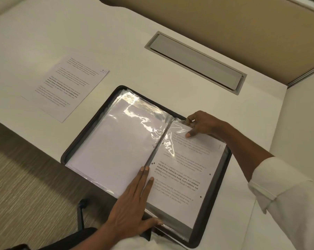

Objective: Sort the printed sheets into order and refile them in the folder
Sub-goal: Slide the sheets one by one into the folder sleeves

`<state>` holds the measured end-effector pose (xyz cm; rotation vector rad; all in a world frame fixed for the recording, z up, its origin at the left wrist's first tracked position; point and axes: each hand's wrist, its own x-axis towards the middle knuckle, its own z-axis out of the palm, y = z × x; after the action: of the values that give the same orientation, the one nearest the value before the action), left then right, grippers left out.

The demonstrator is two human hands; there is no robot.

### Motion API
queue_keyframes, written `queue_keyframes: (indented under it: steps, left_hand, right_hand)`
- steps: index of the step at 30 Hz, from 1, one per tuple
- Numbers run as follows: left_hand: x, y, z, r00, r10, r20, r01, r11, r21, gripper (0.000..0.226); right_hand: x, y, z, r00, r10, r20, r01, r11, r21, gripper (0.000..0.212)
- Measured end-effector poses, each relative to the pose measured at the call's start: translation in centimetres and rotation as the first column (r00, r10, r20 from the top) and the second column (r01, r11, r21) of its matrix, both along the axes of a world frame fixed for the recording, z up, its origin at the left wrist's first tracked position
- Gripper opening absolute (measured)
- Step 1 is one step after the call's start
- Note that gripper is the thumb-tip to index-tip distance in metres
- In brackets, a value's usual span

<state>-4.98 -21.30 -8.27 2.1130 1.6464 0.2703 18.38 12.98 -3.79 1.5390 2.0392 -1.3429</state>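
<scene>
While the top edge of the sleeve [177, 131] is pinched by the right hand [203, 125] at 2 o'clock, the folder [92, 121] should be pressed flat by the straight-fingered left hand [132, 204] at 6 o'clock; a loose sheet [66, 89] lies at 10 o'clock.

Bare surface [116, 42] lies open along the far side and right of the open folder [91, 121], which fills the near middle. The left hand [132, 201] lies flat across its spine; the right hand [205, 125] pinches a plastic sleeve [177, 129] at its far edge. A loose sheet [66, 87] lies far left; a partition [224, 24] walls the far right
</scene>
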Motion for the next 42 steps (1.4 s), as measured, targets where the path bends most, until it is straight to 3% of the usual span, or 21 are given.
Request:
queue_keyframes:
  steps: [3, 6, 12, 20, 26, 31, 34, 36, 39, 42]
  left_hand:
    - [0.0, -0.1, -0.2, 1.000, -0.008, 0.008, 0.008, 1.000, 0.014, 0.122]
    - [-0.1, -0.1, -0.3, 1.000, -0.013, -0.002, 0.013, 1.000, 0.024, 0.122]
    - [-0.1, -0.2, -1.0, 1.000, -0.020, 0.000, 0.020, 0.999, 0.032, 0.121]
    - [-0.2, -0.2, -1.3, 0.999, -0.034, -0.012, 0.035, 0.998, 0.050, 0.121]
    - [-0.3, -0.4, -1.4, 0.999, -0.049, -0.003, 0.049, 0.995, 0.081, 0.121]
    - [-0.2, -0.4, -1.4, 0.999, -0.052, -0.006, 0.052, 0.996, 0.077, 0.121]
    - [-0.2, -0.4, -1.3, 0.999, -0.053, 0.003, 0.053, 0.996, 0.078, 0.121]
    - [-0.2, -0.4, -1.1, 0.999, -0.055, -0.001, 0.055, 0.995, 0.084, 0.120]
    - [-0.2, -0.3, -1.0, 0.998, -0.060, -0.004, 0.060, 0.994, 0.093, 0.120]
    - [-0.2, -0.2, -1.0, 0.998, -0.063, -0.014, 0.064, 0.995, 0.079, 0.121]
  right_hand:
    - [0.4, -0.3, 0.4, 0.999, -0.019, -0.042, 0.013, 0.992, -0.126, 0.025]
    - [0.7, -0.4, 1.2, 0.998, -0.030, -0.060, 0.016, 0.975, -0.223, 0.028]
    - [0.7, -1.4, 0.9, 0.992, -0.121, -0.043, 0.117, 0.990, -0.078, 0.034]
    - [0.8, -2.3, 1.0, 0.994, -0.097, -0.058, 0.094, 0.994, -0.050, 0.024]
    - [0.6, -3.1, 1.5, 0.987, -0.151, -0.059, 0.151, 0.989, -0.009, 0.041]
    - [0.4, -3.7, 1.6, 0.987, -0.142, -0.075, 0.142, 0.990, -0.010, 0.031]
    - [0.5, -3.7, 1.8, 0.994, -0.107, 0.007, 0.106, 0.991, 0.081, 0.035]
    - [1.2, -3.5, 2.5, 0.989, -0.104, 0.104, 0.085, 0.981, 0.172, 0.047]
    - [3.3, -3.8, 4.0, 0.956, -0.076, 0.285, -0.004, 0.962, 0.271, 0.048]
    - [5.9, -5.1, 5.1, 0.944, -0.133, 0.303, 0.046, 0.959, 0.279, 0.044]
